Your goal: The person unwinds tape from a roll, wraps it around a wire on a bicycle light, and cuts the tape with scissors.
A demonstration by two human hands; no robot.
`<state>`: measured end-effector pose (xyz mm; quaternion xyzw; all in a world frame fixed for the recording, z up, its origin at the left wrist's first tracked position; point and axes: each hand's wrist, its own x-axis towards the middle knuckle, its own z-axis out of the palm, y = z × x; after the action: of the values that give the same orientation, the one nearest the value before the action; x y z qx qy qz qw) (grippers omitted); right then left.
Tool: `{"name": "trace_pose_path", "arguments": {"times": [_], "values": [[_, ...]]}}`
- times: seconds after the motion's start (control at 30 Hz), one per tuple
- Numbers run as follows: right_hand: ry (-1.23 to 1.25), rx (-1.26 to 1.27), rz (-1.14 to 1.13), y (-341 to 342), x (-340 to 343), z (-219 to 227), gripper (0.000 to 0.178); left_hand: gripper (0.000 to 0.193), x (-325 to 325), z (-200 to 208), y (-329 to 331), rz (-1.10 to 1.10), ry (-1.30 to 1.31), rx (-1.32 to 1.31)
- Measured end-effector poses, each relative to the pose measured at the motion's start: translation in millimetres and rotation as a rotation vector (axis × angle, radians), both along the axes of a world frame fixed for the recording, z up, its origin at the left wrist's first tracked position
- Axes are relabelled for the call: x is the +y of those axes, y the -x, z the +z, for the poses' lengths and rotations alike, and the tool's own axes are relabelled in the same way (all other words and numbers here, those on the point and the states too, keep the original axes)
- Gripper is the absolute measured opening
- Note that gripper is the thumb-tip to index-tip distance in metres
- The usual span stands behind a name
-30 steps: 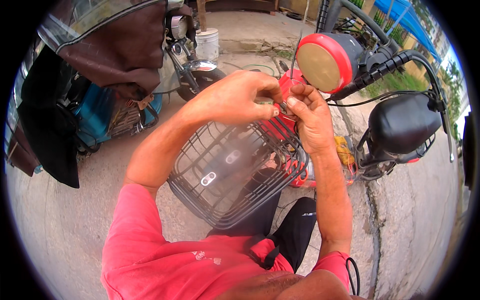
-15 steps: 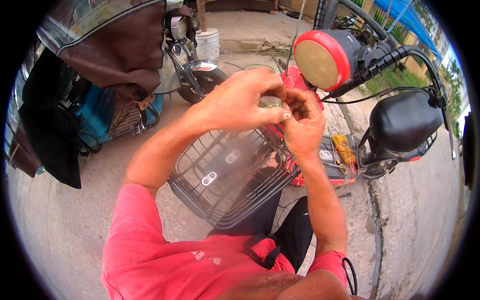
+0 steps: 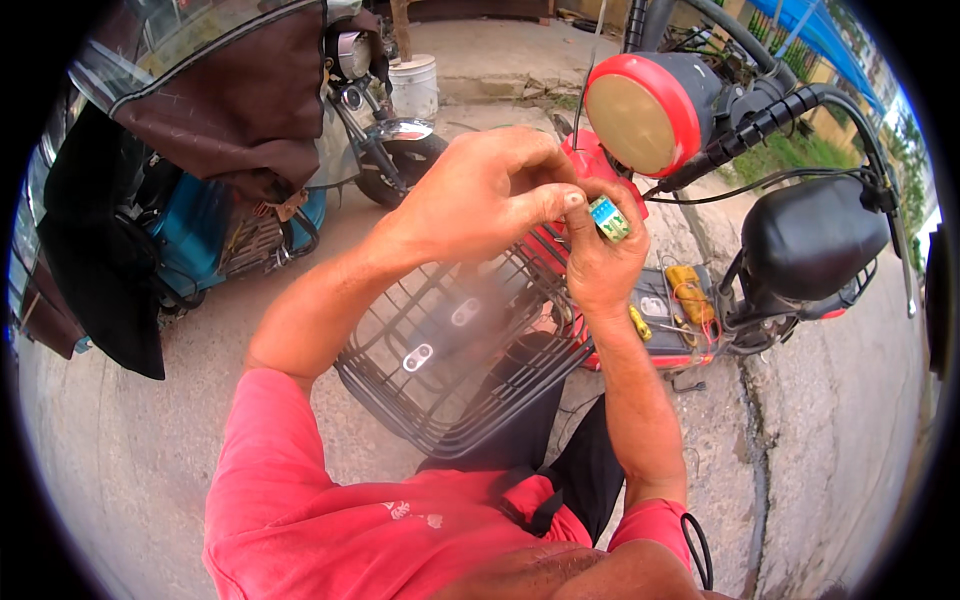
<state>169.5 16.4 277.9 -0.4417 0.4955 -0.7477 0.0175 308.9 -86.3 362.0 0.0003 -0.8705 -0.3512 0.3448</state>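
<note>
Above a black wire basket (image 3: 452, 440), my two hands meet at their thumb tips. In my right hand (image 3: 606, 270) is a small round roll (image 3: 609, 218) with a blue, green and yellow printed face; it looks like a roll of tape. The right fingers are wrapped round it. My left hand (image 3: 462, 200) is closed in a pinch, its thumb against the right thumb and its fingertips mostly hidden. Whatever it pinches is too small to make out. Behind the hands stands a red electric scooter with a round red-rimmed headlight (image 3: 640, 112).
On the scooter's footboard lie a yellow multimeter (image 3: 687, 292), a small yellow-green object (image 3: 639, 322) and wires. The black seat (image 3: 812, 238) is at the right. A covered three-wheeler (image 3: 240, 100) and a white bucket (image 3: 413, 88) stand at the left. Cracked concrete (image 3: 800, 420) lies underneath.
The roll has gone from between both hands into my right hand, and its printed face now turns up. My left thumb stays at the right thumb. A yellow-green object has come into view on the footboard.
</note>
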Motion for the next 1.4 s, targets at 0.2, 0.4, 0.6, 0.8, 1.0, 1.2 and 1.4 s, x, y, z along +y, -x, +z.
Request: {"name": "trace_pose_path", "arguments": {"times": [0.2, 0.4, 0.6, 0.8, 1.0, 1.2, 1.4], "values": [[0.076, -0.227, 0.166, -5, 2, 4, 0.014, 0.028, -20, -9, 21, -0.089, -0.466, -0.156], [0.086, -0.248, 0.187, -4, 0, 2, 0.015, 0.021, -33, -28, 35, -0.285, -0.683, -0.14], [0.06, -0.411, 0.323, 4, 2, 5, 0.015, 0.02, -21, -19, 33, -0.236, -0.531, -0.096], [-0.067, -0.689, 0.581, 15, 1, 19, 0.017, 0.016, -24, -24, 37, -0.158, -0.293, 0.045], [-0.221, -0.766, 0.85, 30, 8, 25, 0.022, 0.011, -25, -23, 37, -0.159, -0.15, 0.119], [-0.342, -0.777, 0.842, 35, 8, 24, 0.02, 0.014, -28, -29, 43, -0.285, -0.323, 0.092], [-0.405, -0.761, 0.893, 32, 11, 33, 0.016, 0.015, -24, -24, 39, -0.399, -0.507, 0.008]]}}
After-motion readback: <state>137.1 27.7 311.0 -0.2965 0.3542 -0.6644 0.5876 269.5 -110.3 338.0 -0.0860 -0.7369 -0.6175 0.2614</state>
